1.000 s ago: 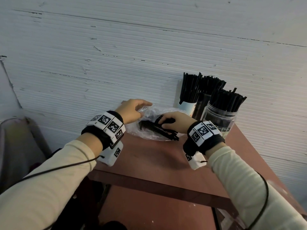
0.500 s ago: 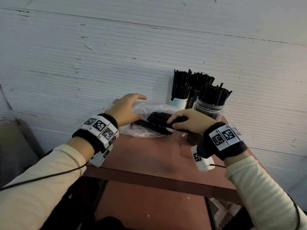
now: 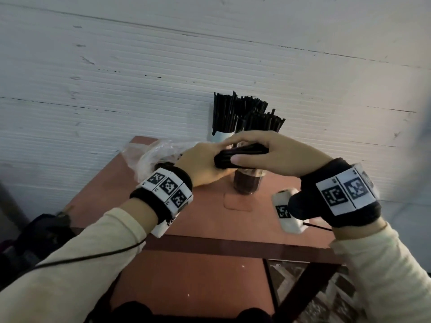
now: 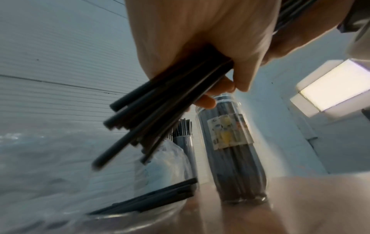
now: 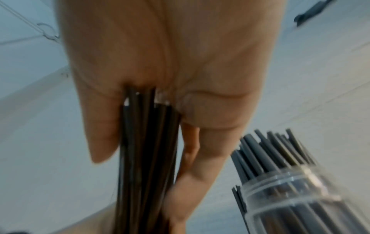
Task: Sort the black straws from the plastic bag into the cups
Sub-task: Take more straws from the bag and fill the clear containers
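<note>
The thin black plastic straws (image 4: pixel 160 101) look smooth and matt. The clear plastic cup (image 5: pixel 304 194) gleams, the crinkled transparent bag (image 3: pixel 149 155) shines, the reddish-brown desk (image 3: pixel 205 220) looks dull.

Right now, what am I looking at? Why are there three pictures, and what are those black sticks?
No machine here: these are a person's two hands, with cameras strapped on. One picture comes from a camera on the head, looking down. The other two come from cameras on each wrist, looking along the fingers, so the hands look huge.

The right hand and the left hand both grip one bundle of black straws above a reddish table. On the table lies a clear plastic bag with a few more straws in it. Beside it stand cups already stuffed with straws; the nearest is a see-through cup. The wrist pictures are a bit blurry.
</note>
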Demonstrator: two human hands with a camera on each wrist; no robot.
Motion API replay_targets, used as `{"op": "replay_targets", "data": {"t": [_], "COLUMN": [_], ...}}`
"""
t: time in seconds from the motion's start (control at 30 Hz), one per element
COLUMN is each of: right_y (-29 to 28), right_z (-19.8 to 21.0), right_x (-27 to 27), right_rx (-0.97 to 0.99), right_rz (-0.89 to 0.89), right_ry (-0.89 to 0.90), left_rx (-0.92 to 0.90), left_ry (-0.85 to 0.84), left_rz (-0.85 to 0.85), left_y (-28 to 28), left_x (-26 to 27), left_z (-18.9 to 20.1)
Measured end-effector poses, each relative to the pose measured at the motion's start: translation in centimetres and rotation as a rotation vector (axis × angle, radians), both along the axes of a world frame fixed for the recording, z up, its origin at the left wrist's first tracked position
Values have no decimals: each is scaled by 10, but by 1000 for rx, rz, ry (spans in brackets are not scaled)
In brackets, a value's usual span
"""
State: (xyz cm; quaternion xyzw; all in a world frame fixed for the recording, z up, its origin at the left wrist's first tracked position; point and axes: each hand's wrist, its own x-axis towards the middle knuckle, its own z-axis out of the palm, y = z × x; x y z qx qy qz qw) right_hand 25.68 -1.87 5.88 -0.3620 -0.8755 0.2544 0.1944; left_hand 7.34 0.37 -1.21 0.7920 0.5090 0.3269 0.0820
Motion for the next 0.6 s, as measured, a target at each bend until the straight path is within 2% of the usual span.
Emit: {"op": "replay_targets", "data": {"t": [0.1, 0.2, 0.3, 0.37, 0.43, 0.53, 0.6], "right_y": [-4, 0, 12, 18, 20, 22, 24], "right_z": [12, 12, -2, -12, -19, -20, -21], "right_x": [2, -11, -24, -29, -30, -32, -33], "right_rx": [222, 380, 475, 460, 464, 532, 530], "right_rz": [-56, -43, -42, -33, -22, -19, -20], "right_ry": [209, 370, 213, 99, 118, 253, 237], "left_rx": [-155, -329, -485, -533, -535, -527, -531], "left_ry": [-238, -441, -550, -585, -618, -646, -638], "left_rz": [-20, -135, -236, -213, -222, -256, -277], "left_y": [-5, -7, -6, -4, -4, -2, -1], "left_x": [13, 24, 24, 21, 20, 19, 17], "left_z": [4, 2, -7, -13, -16, -14, -14]}}
